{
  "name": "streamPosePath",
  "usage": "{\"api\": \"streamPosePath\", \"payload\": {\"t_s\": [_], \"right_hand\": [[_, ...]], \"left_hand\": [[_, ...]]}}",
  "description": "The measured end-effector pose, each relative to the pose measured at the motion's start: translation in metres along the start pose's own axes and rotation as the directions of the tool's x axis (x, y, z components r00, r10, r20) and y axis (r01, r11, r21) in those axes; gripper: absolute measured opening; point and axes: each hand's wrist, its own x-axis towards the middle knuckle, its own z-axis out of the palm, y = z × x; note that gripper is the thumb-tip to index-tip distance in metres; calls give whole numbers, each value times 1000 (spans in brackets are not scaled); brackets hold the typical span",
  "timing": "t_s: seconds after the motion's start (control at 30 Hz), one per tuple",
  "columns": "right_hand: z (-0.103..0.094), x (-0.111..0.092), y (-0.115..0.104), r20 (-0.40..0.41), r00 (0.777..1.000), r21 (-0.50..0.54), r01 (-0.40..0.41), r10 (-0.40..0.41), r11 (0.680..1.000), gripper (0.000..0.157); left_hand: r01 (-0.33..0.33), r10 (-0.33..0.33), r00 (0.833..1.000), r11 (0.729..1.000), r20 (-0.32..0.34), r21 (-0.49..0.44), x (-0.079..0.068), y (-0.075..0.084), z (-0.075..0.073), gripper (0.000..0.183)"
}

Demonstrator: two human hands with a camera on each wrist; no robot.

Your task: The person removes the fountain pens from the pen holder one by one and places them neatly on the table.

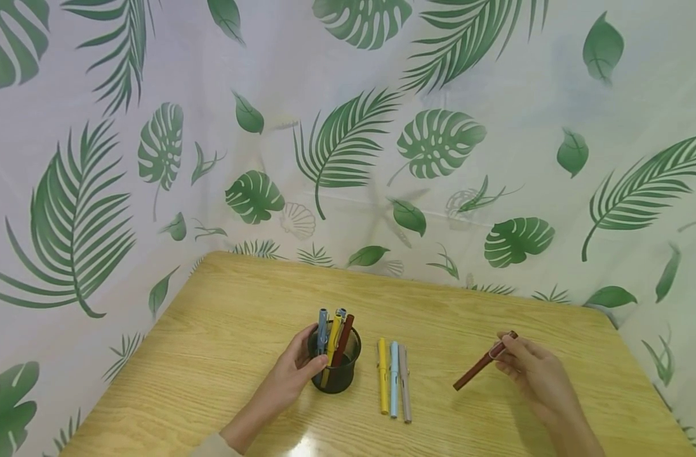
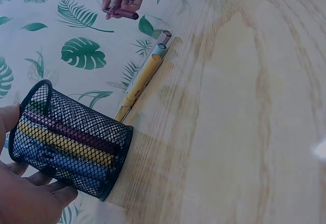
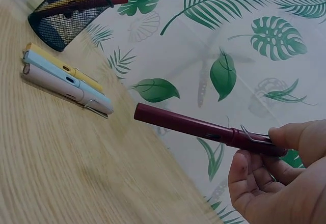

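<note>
My left hand [image 1: 293, 368] grips a black mesh pen holder [image 1: 338, 377] by its left side, thumb in front. Several pens stand in the holder, among them a blue pen [image 1: 322, 330], a yellow pen [image 1: 333, 336] and a dark red pen [image 1: 345, 336]. To the right, my right hand [image 1: 533, 374] pinches a dark red pen [image 3: 188, 126] by its clip end, its other end slanting down to the left. Between the hands, a yellow pen [image 1: 383, 377], a light blue pen [image 1: 394, 381] and a grey pen [image 1: 405, 384] lie side by side on the table.
The wood-grained table [image 1: 211, 336] ends at a white curtain [image 1: 348, 235] printed with green leaves, which hangs behind it and along both sides. A bright light reflection shows near the table's front.
</note>
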Motion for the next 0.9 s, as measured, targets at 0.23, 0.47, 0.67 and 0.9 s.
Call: {"api": "streamPosePath", "payload": {"t_s": [0.23,0.47,0.67,0.9], "right_hand": [[7,3,6,-7,1000,-78,-20,20,997,23],[19,8,14,-23,998,-144,-58,55,988,21],[28,13,21,-44,996,-195,-85,78,977,25],[38,16,27,-46,992,-252,-128,120,959,28]], "left_hand": [[10,-10,1000,1000,2,3,0,-1,1,71],[18,-18,1000,1000,-10,7,-1,1,2,71],[18,-18,1000,1000,-2,4,-1,1,1,72],[15,-15,1000,1000,0,-3,-1,0,1,72]]}}
